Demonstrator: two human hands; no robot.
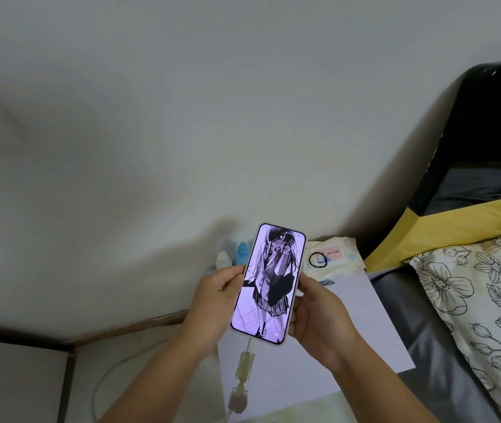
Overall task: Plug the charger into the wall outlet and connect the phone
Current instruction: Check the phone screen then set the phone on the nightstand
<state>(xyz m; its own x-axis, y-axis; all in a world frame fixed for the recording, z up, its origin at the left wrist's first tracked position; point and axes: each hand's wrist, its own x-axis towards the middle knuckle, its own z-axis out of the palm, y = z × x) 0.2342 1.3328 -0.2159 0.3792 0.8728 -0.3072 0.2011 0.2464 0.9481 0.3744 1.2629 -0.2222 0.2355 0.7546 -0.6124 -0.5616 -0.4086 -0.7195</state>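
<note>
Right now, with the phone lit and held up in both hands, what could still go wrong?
The phone is pinched only at its edges by the left hand and right hand, so it could slip. The cable hangs from its bottom port; a tug might unseat the plug. Setting it down could knock the bottles behind it.

White bedside table (pixel 365 325), wipes pack (pixel 336 257) with black hair tie (pixel 318 259), small bottles (pixel 241 252)

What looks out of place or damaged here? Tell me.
Little stands out. The phone is lit and held in both hands, left hand and right hand, with the cable plugged in. That cable carries yellowed, bulky sleeves below the plug, which look worn. A black hair tie lies loose on the wipes pack.
</note>
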